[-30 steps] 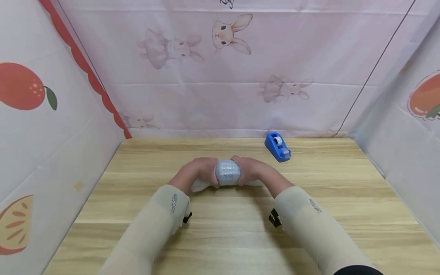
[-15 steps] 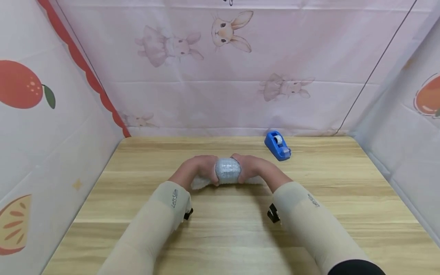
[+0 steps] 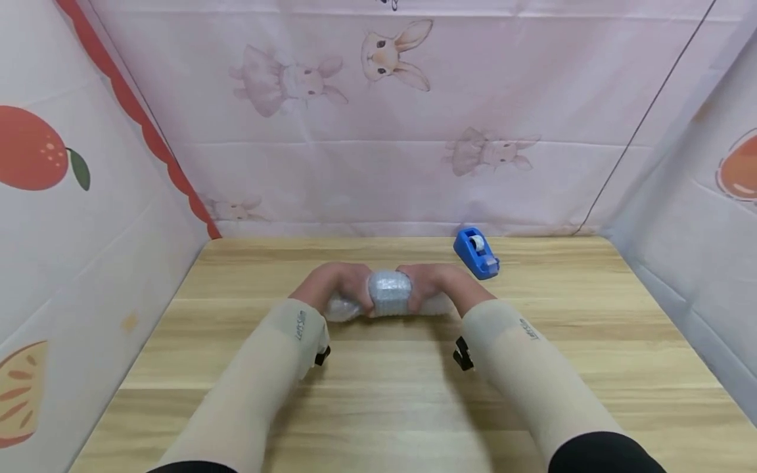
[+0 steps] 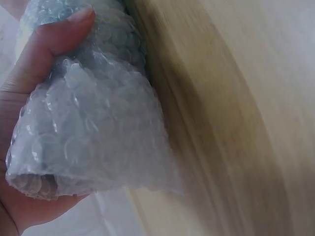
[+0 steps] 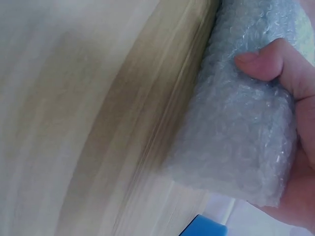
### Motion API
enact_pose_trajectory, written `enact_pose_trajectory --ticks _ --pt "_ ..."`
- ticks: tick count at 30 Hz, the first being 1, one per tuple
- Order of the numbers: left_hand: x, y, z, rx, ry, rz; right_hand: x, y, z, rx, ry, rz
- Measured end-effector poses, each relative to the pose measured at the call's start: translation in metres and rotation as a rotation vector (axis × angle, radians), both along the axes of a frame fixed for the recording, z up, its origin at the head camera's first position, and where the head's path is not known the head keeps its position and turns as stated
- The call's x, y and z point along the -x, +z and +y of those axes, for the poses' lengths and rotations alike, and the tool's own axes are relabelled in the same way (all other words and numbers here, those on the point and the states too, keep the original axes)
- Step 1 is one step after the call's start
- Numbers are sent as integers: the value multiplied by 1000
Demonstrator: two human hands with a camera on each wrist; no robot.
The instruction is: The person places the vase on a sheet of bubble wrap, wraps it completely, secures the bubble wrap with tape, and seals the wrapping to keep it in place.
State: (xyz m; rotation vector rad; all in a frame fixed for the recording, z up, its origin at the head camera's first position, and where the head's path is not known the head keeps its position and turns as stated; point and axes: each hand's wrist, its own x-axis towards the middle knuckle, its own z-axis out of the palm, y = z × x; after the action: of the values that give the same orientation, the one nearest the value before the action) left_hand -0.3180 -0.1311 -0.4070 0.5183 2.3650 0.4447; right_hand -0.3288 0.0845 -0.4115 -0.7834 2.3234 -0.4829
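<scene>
Both hands grip one roll of clear bubble wrap (image 3: 389, 293), lying crosswise on the wooden table. My left hand (image 3: 349, 286) is around its left part, the thumb (image 4: 64, 32) lying along the near side in the left wrist view. There the left end of the wrap (image 4: 98, 142) flares out loosely and shows a hollow opening. Around the right part curls my right hand (image 3: 424, 286), its thumb (image 5: 263, 60) pressing the bubbles in the right wrist view. The right end of the wrap (image 5: 236, 147) looks flatter. Whatever lies inside the roll is hidden.
A blue tape dispenser (image 3: 476, 253) with a roll of tape stands behind and right of the hands, near the table's back edge. The wooden table (image 3: 378, 394) is bordered by a pink rabbit-print cloth (image 3: 367, 184) behind and fruit-print cloths at both sides.
The hands have shifted very slightly back and left in the head view with the bubble wrap, and a bit more of its left end shows. The tape dispenser stays put.
</scene>
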Motion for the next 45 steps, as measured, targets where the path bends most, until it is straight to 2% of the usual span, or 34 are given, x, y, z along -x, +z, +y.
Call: enact_pose_trajectory --ticks 5,7,9,13,16,18,20,22,26,29,33,37,41,45 --pt "-4 7 -2 24 9 4 0 -1 -3 15 9 -14" --pt "-9 11 1 29 4 45 -1 0 -3 21 4 -16" --pt "-15 15 6 22 -10 116 -2 0 -1 20 2 -11" --pt "-30 18 24 40 -86 307 -2 1 3 0 10 -9" --pt "-38 11 34 79 -129 447 -1 2 8 -9 22 -20" --pt "-40 4 37 78 -126 516 -1 2 11 -1 30 -21" --pt "-40 -3 38 71 -115 572 -1 1 13 17 30 -10" --pt "-38 -7 38 42 -100 590 -3 0 15 45 21 9" --pt "-37 -11 34 35 -79 552 -14 -2 15 77 -6 85" --pt "-37 -13 31 38 -61 496 -24 -4 13 62 -8 188" --pt "-38 -9 27 -4 -45 409 -41 -5 8 -54 -26 379" --pt "-42 -2 25 -53 -50 308 -61 -6 3 -168 -38 525" --pt "-43 0 22 -95 -74 248 -74 -10 1 -187 -22 647" --pt "-42 3 21 -105 -75 193 -79 -16 2 -172 -10 734"
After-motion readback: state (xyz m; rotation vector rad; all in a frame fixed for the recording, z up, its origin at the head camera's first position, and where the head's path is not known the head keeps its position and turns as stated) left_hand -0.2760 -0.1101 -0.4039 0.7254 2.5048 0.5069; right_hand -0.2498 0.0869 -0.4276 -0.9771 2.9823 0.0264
